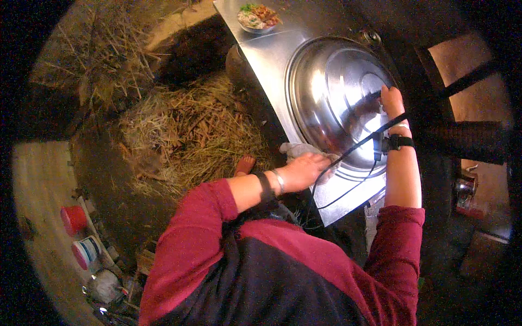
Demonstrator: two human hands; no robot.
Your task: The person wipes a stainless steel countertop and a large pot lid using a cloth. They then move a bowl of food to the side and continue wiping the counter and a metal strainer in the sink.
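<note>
A large domed stainless-steel lid (322,93) with ringed steps sits on a metal stovetop (265,65). My left hand (306,169) grips a pale cloth (293,150) at the lid's near left rim. On the lid's right side, my right hand (392,102) is curled against the surface. A bit of something whitish shows under its fingers, but I cannot tell what it is. A black strap and a thin dark cable (350,195) cross in front of the lid.
Straw and dry stalks (195,126) lie heaped on the floor to the left, with brushwood (106,61) farther back. A bare foot (245,164) stands beside the straw. A red tub (74,220) and a white tub (86,250) stand at lower left. The stovetop bears a printed food picture (257,18).
</note>
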